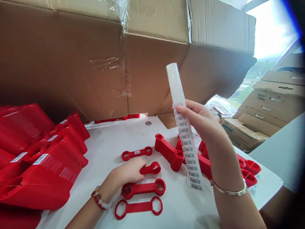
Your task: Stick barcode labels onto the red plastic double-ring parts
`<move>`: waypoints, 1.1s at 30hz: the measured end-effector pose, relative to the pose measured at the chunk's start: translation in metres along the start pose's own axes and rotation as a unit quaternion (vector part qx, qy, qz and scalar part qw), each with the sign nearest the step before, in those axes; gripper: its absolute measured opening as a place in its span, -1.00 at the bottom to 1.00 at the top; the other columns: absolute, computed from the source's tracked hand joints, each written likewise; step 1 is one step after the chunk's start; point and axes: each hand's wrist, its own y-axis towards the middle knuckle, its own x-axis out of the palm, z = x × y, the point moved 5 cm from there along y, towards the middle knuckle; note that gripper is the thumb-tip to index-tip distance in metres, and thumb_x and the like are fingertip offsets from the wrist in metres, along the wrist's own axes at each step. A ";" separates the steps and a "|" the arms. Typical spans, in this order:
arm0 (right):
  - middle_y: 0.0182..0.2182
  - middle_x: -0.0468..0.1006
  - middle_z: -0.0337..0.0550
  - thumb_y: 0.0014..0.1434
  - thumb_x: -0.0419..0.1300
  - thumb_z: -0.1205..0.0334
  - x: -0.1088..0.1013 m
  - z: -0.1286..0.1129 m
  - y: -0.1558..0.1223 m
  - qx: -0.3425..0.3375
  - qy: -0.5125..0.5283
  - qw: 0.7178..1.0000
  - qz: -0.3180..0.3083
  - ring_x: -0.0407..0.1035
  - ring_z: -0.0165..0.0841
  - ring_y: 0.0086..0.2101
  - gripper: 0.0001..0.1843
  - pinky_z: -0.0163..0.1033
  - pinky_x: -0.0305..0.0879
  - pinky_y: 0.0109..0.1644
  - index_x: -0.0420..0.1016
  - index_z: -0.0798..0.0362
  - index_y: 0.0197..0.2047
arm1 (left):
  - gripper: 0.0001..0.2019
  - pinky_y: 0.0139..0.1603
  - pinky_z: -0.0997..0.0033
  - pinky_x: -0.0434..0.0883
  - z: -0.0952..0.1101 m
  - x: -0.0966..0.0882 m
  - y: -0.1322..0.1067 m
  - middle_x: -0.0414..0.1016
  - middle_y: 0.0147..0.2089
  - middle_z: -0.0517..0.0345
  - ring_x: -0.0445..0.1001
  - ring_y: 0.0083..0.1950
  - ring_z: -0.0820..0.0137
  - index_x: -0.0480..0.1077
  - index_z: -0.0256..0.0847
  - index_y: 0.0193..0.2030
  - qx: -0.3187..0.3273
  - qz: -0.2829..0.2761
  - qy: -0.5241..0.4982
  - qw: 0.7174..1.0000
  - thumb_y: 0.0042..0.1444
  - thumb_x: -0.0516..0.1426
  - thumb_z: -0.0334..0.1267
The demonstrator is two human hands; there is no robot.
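Note:
Between the thumb and fingers of my right hand (202,119) is a long strip of barcode labels (188,149), held upright, with a blank white upper end and a column of small stickers below. My left hand (133,168) is closed over a flat red double-ring piece (156,168), covering its left part; the fingertips are partly hidden. Just behind it lies a similar red piece (144,152) with a barcode sticker on its bar. Nearer to me lie a thicker red double-ring piece (144,188) and a thin one (139,207), neither with a visible sticker.
Tall stacks of red pieces (54,162), some bearing barcode stickers, fill the left side of the white table (100,143). More red stacks (168,152) lie behind and beside the label strip. A large cardboard box (152,70) overhangs the back. Cardboard boxes (269,105) stand at right.

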 end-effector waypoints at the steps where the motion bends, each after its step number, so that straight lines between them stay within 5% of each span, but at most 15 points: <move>1: -0.46 0.35 -0.27 0.30 0.27 -0.07 0.006 0.001 0.001 0.000 0.003 1.000 -0.030 0.25 -0.43 -0.47 -0.69 -0.31 0.12 -0.47 0.54 0.00 -0.27 | -0.80 -0.15 0.27 0.45 0.003 -0.005 -0.002 0.46 -0.15 0.12 0.44 -0.19 0.35 0.42 -0.25 -0.18 0.010 -0.003 -0.012 1.000 0.23 0.26 -0.15; 5: -0.37 0.48 -0.23 0.33 0.26 -0.08 0.022 0.005 0.001 0.012 0.011 0.993 -0.113 0.37 -0.40 -0.38 -0.68 -0.31 0.24 -0.38 0.56 0.01 -0.16 | -0.79 -0.17 0.37 0.36 0.019 -0.037 -0.027 0.39 -0.17 0.19 0.43 -0.17 0.36 0.30 -0.16 -0.26 0.056 -0.022 -0.097 0.994 0.19 0.24 -0.13; 11: -0.24 0.61 -0.16 0.36 0.21 -0.06 0.036 0.015 0.001 0.035 0.004 0.986 -0.161 0.47 -0.32 -0.27 -0.66 -0.25 0.35 -0.25 0.63 0.00 -0.04 | -0.64 -0.48 0.49 0.21 0.039 -0.075 -0.084 0.22 -0.42 0.33 0.23 -0.47 0.51 0.18 -0.11 -0.20 0.077 -0.064 -0.271 0.957 0.37 0.04 0.15; 15: -0.15 0.66 -0.10 0.34 0.23 -0.13 0.050 0.019 0.000 0.051 0.036 0.979 -0.195 0.52 -0.23 -0.16 -0.60 -0.17 0.42 -0.11 0.67 -0.01 -0.04 | -0.56 -0.53 0.52 0.11 0.062 -0.071 -0.103 0.12 -0.42 0.35 0.14 -0.49 0.55 0.26 -0.12 -0.12 0.081 -0.080 -0.383 0.917 0.35 0.01 0.25; 19: -0.16 0.67 -0.12 0.29 0.27 -0.16 0.060 0.014 -0.006 0.050 0.073 0.977 -0.195 0.52 -0.24 -0.15 -0.62 -0.18 0.45 -0.10 0.68 -0.02 -0.16 | -0.49 -0.53 0.53 0.14 0.077 -0.061 -0.103 0.31 -0.47 0.34 0.22 -0.50 0.50 0.21 -0.06 0.21 0.031 -0.074 -0.323 0.943 0.33 0.05 0.24; 23: -0.22 0.66 -0.12 0.28 0.29 -0.16 0.066 0.008 -0.013 0.059 0.094 0.975 -0.195 0.53 -0.21 -0.16 -0.62 -0.16 0.47 -0.09 0.68 0.00 -0.20 | -0.43 -0.63 0.54 0.10 0.078 -0.057 -0.090 0.46 -0.49 0.30 0.26 -0.60 0.50 0.19 -0.09 0.28 0.030 -0.068 -0.333 0.940 0.29 0.12 0.20; 29: -0.20 0.68 -0.11 0.27 0.33 -0.12 0.072 0.004 -0.016 0.048 0.128 0.974 -0.182 0.55 -0.24 -0.18 -0.65 -0.19 0.51 -0.10 0.71 -0.01 -0.15 | -0.64 -0.63 0.55 0.15 0.074 -0.053 -0.078 0.54 -0.49 0.24 0.32 -0.65 0.53 0.46 -0.15 0.02 0.104 -0.124 -0.389 0.907 0.28 0.19 0.07; 33: -0.03 0.65 -0.11 0.34 0.27 -0.09 0.072 -0.005 -0.018 0.015 0.129 0.967 -0.218 0.55 -0.22 -0.05 -0.64 -0.15 0.51 0.04 0.66 -0.11 0.08 | -0.65 -0.65 0.53 0.15 0.070 -0.062 -0.081 0.61 -0.43 0.16 0.32 -0.67 0.53 0.49 -0.18 -0.06 0.096 -0.096 -0.386 0.912 0.25 0.22 0.06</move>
